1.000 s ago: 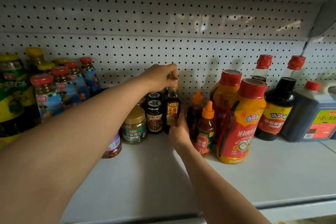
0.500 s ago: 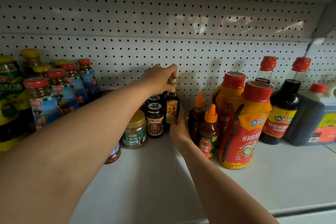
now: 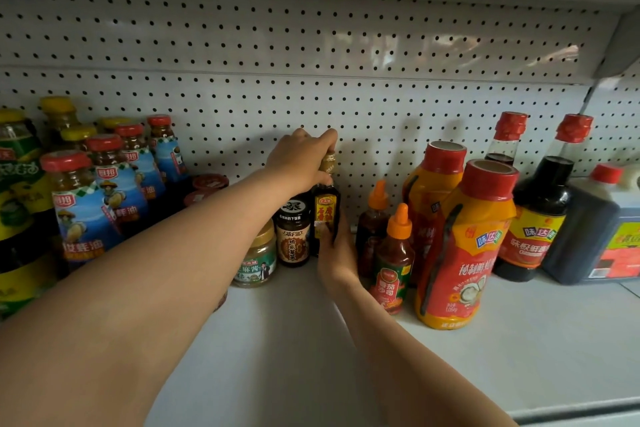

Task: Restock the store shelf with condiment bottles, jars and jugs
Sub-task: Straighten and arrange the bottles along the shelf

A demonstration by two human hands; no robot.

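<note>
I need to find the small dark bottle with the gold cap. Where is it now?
In the head view, the small dark bottle stands mid-shelf near the pegboard, held by both hands, between the black-lidded jar and the orange-capped sauce bottles.

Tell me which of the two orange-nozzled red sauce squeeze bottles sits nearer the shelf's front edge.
The front orange-nozzled squeeze bottle, with the green-and-red label facing out; the other stands behind it, nearer the pegboard.

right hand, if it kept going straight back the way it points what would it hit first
The right hand already holds the small dark bottle, so that comes first. Behind it, probably the pegboard back wall, though the depth between them is hard to judge.
</note>
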